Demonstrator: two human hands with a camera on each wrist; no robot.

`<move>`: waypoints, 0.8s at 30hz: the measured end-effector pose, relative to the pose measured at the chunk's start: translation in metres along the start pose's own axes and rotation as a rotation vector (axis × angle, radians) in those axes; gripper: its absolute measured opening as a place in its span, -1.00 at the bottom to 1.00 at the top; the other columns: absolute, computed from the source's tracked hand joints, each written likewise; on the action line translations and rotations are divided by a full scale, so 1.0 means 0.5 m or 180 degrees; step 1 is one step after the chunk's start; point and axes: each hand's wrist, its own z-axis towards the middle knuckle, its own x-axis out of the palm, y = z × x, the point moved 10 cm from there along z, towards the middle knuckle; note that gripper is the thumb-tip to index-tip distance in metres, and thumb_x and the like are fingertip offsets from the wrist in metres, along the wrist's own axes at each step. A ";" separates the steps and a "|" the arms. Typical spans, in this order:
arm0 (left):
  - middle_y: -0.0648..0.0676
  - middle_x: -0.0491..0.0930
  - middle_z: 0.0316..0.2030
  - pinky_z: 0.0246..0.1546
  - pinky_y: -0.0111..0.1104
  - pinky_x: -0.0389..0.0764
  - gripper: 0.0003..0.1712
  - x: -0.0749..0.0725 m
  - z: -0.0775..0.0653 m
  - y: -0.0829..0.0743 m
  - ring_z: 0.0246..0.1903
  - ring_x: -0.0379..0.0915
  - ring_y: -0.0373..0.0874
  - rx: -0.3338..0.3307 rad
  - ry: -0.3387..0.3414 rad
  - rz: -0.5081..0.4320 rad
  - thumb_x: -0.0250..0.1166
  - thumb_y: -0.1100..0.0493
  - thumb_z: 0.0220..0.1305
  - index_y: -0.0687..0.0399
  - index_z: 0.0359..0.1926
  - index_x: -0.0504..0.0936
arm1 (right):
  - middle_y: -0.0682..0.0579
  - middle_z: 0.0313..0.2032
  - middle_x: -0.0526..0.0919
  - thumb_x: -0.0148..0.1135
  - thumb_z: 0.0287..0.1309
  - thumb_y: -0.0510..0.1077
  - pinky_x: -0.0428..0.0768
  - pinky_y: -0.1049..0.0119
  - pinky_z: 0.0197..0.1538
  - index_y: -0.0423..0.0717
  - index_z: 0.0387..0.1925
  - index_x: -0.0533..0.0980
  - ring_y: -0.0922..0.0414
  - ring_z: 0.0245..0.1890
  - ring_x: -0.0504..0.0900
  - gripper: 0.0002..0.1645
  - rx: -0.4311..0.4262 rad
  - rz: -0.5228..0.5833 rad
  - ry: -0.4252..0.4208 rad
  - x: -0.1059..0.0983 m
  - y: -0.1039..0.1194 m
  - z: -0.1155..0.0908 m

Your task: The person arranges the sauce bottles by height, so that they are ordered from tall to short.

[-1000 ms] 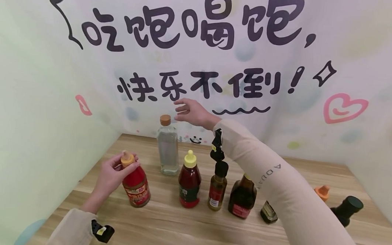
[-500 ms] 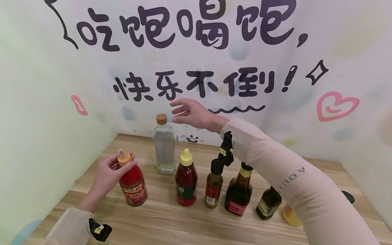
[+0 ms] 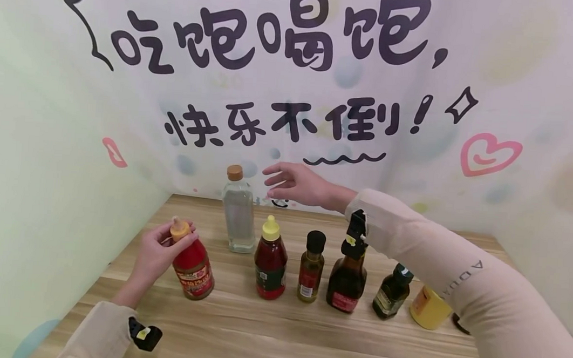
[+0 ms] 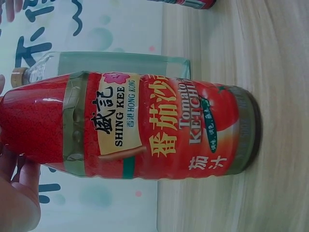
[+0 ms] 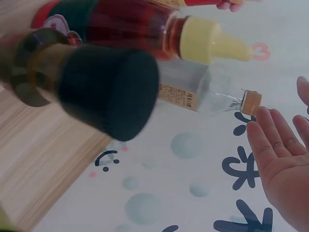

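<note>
My left hand (image 3: 158, 250) grips a red ketchup bottle (image 3: 195, 276) around its neck, just under the orange nozzle cap. The bottle stands upright on the table, and its tomato ketchup label (image 4: 169, 121) faces the left wrist view. In the air right of a clear bottle (image 3: 239, 220) with a brown cap is my right hand (image 3: 303, 185), its fingers extended and holding nothing. Those fingertips (image 5: 263, 113) look near the brown cap (image 5: 251, 102) in the right wrist view, but the head view has them apart.
Rightward along the wooden table (image 3: 239, 339) stand a yellow-capped red sauce bottle (image 3: 270, 273), a slim black-capped bottle (image 3: 310, 277), a dark brown bottle (image 3: 346, 285), a small dark bottle (image 3: 391, 297) and a yellow container (image 3: 426, 309). My right sleeve (image 3: 437, 262) partly covers the rightmost things. A printed backdrop rises behind.
My right hand has moved right and down, away from the clear bottle's cap, and the forearm uncovers more bottles. The left hand keeps its grip on the ketchup bottle. The head view shifts slightly.
</note>
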 end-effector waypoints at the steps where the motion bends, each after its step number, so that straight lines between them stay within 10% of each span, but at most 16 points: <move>1: -0.17 0.57 -0.15 -0.30 -0.45 0.55 -0.54 0.001 0.000 -0.001 -0.18 0.50 -0.26 -0.0005 -0.0006 -0.0012 0.32 -0.12 -0.04 -0.32 -0.03 0.52 | -0.04 0.04 0.46 0.14 0.12 -0.19 0.48 0.29 -0.05 -0.06 0.15 0.28 0.12 -0.02 0.48 -0.46 0.0004 0.0009 0.0009 0.001 -0.004 -0.005; 24: -0.16 0.58 -0.16 -0.30 -0.44 0.55 -0.55 -0.002 -0.005 -0.009 -0.19 0.50 -0.26 0.0052 -0.0031 -0.0076 0.33 -0.10 -0.03 -0.31 -0.03 0.53 | -0.15 0.00 0.48 0.15 0.11 -0.21 0.45 0.21 0.00 -0.22 0.09 0.33 0.03 -0.01 0.47 -0.51 -0.0434 -0.0144 -0.0215 -0.065 -0.079 -0.202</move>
